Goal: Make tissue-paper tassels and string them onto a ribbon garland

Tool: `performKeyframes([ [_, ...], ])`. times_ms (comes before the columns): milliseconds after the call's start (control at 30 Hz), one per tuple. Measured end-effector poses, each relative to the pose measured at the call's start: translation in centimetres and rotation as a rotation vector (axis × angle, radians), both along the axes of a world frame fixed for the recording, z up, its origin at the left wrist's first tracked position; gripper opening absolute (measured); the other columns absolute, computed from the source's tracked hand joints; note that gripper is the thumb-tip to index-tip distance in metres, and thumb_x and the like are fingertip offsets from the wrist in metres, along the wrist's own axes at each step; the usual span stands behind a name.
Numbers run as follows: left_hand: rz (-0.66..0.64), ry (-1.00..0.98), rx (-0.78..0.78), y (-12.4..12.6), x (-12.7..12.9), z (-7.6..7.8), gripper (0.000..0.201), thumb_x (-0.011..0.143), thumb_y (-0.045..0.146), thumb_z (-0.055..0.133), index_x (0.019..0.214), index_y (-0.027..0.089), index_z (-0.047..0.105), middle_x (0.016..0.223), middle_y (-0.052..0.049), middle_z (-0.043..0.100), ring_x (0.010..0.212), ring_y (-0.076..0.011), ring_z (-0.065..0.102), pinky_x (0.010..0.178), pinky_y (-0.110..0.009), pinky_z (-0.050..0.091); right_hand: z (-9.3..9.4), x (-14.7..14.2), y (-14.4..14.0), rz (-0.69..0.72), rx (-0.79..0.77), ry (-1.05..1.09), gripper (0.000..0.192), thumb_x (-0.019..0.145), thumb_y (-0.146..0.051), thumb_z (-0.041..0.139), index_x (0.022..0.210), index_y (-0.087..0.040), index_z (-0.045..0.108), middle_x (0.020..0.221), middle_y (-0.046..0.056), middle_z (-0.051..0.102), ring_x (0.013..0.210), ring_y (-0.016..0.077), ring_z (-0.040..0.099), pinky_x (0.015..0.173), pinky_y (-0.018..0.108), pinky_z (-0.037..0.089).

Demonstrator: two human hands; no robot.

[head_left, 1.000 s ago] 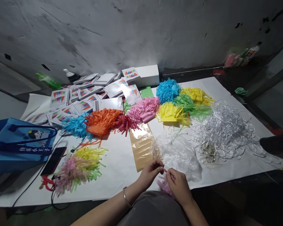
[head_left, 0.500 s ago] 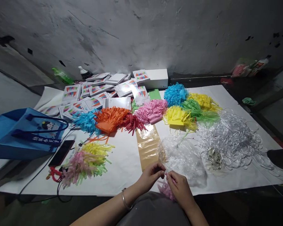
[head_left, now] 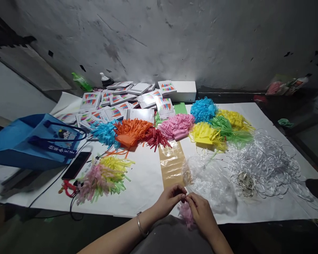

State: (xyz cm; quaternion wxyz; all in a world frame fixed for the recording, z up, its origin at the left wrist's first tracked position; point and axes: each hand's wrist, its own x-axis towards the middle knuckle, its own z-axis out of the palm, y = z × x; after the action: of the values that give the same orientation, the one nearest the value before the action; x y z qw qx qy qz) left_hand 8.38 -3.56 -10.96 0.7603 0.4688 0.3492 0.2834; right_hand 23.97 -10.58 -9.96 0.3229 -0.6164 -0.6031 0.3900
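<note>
At the table's front edge, my left hand (head_left: 171, 200) and my right hand (head_left: 202, 211) meet, fingertips pinched together. A pale pink paper tassel (head_left: 186, 214) hangs from that pinch, its fringe partly behind my right hand. The exact spot that the fingers grip is too small to make out. Just beyond my right hand lies a clear plastic bag (head_left: 213, 188) with white stuff in it. A brown sheet of round clear stickers (head_left: 172, 162) lies past my left hand. To the left is a loose bunch of pink, yellow and green tassels (head_left: 103, 178).
Bundles of orange fringe (head_left: 132, 132), pink fringe (head_left: 177, 125), yellow fringe (head_left: 206, 134) and blue fringe (head_left: 204, 109) cross the table. White cord (head_left: 262, 162) is heaped at right. Printed packets (head_left: 119, 100) pile up at the back. A blue bag (head_left: 42, 141) and phone (head_left: 76, 165) are at left.
The view has turned slightly left, so the table's things sit farther right in it. My hands stay pinched together, and the pink tassel hangs a little straighter below them.
</note>
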Motion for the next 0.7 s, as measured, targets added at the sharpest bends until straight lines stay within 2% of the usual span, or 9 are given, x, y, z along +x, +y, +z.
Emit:
performKeyframes([
  [167,0.059,0.029,0.014,-0.1,-0.8,0.3,0.032,0.073,0.043,0.077,0.082,0.015,0.064,0.070,-0.001,0.062,0.066,-0.0140,0.057,0.065,-0.027,0.045,0.1,-0.7,0.0,0.000,-0.009,0.018,0.030,0.097,-0.040,0.042,0.086,-0.021,0.063,0.078,0.002,0.067,0.075,0.0170,0.061,0.068,0.024,0.043],
  [333,0.068,0.014,0.014,-0.2,-1.4,0.3,0.033,0.071,0.042,0.079,0.083,0.014,0.065,0.072,-0.002,0.064,0.067,-0.0139,0.058,0.065,-0.026,0.046,-0.3,-1.6,0.1,0.002,0.022,0.018,0.034,0.098,-0.038,0.038,0.080,-0.020,0.061,0.074,0.002,0.063,0.070,0.0158,0.059,0.065,0.024,0.041],
  [433,0.102,-0.005,-0.038,-0.3,-1.9,-0.2,0.035,0.069,0.041,0.081,0.085,0.014,0.065,0.072,-0.002,0.065,0.065,-0.0146,0.060,0.064,-0.028,0.048,-0.3,-2.1,0.2,-0.007,0.013,0.029,0.034,0.098,-0.039,0.039,0.079,-0.021,0.061,0.073,0.001,0.063,0.069,0.0155,0.060,0.064,0.024,0.042],
  [533,0.148,0.018,-0.044,-0.3,-2.5,-0.5,0.031,0.070,0.038,0.080,0.083,0.014,0.065,0.071,-0.002,0.065,0.064,-0.0151,0.060,0.063,-0.028,0.048,-0.2,-2.6,0.5,0.023,0.014,0.019,0.028,0.096,-0.041,0.044,0.089,-0.022,0.063,0.081,0.002,0.067,0.076,0.0170,0.063,0.069,0.025,0.045],
  [633,0.147,0.083,0.056,-0.3,-3.6,-0.1,0.016,0.074,0.029,0.074,0.079,0.015,0.067,0.070,-0.002,0.064,0.064,-0.0146,0.058,0.062,-0.026,0.047,-0.8,-3.1,0.8,0.049,0.096,-0.081,0.025,0.096,-0.041,0.046,0.097,-0.023,0.064,0.091,0.005,0.070,0.085,0.0201,0.064,0.076,0.029,0.047],
  [700,0.182,0.172,0.191,-0.2,-4.6,0.4,0.004,0.075,0.020,0.070,0.076,0.017,0.069,0.070,-0.002,0.064,0.065,-0.0147,0.057,0.063,-0.026,0.046,-1.7,-3.7,1.1,0.070,0.171,-0.176,0.028,0.097,-0.041,0.043,0.089,-0.024,0.065,0.085,0.005,0.069,0.081,0.0220,0.063,0.075,0.032,0.046],
])
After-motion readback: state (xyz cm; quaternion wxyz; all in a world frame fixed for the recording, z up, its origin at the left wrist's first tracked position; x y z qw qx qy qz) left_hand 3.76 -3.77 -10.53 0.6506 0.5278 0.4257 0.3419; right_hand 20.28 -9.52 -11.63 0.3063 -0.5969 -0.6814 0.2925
